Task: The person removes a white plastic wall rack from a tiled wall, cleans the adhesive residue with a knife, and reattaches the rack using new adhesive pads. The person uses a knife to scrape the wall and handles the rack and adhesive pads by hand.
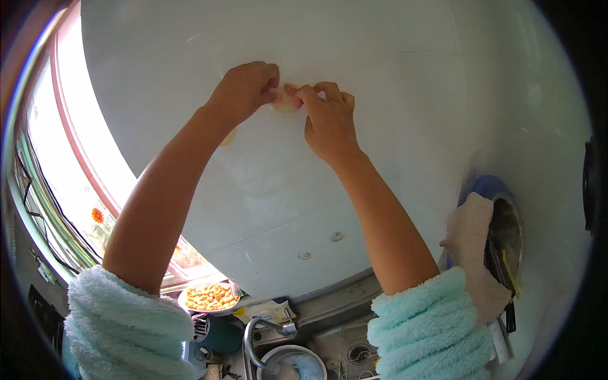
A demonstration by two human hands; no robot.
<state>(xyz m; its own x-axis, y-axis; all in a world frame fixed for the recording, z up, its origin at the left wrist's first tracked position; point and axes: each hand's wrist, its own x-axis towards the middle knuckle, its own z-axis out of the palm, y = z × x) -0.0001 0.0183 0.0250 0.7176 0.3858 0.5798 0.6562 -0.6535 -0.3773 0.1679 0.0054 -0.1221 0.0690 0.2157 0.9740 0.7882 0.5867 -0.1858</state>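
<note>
Both hands are raised against a smooth white wall (405, 126). Between them a small, pale yellowish round disc (286, 103) lies flat on the wall; its exact kind is hard to make out. The curled fingers of my left hand (249, 88) pinch at its left edge. My right hand (329, 114) has its thumb and forefinger closed at the disc's upper right edge, the other fingers bent. Another yellowish piece (228, 137) shows on the wall, partly hidden behind my left wrist.
Below are a sink with a curved faucet (249, 339), a metal bowl (293, 352) and a drain (361, 353). A plate of orange-yellow pieces (212, 296) sits by the window (88, 126). At right hang a beige cloth (472, 247) and a blue-rimmed holder (494, 187). Two marks (337, 236) spot the wall.
</note>
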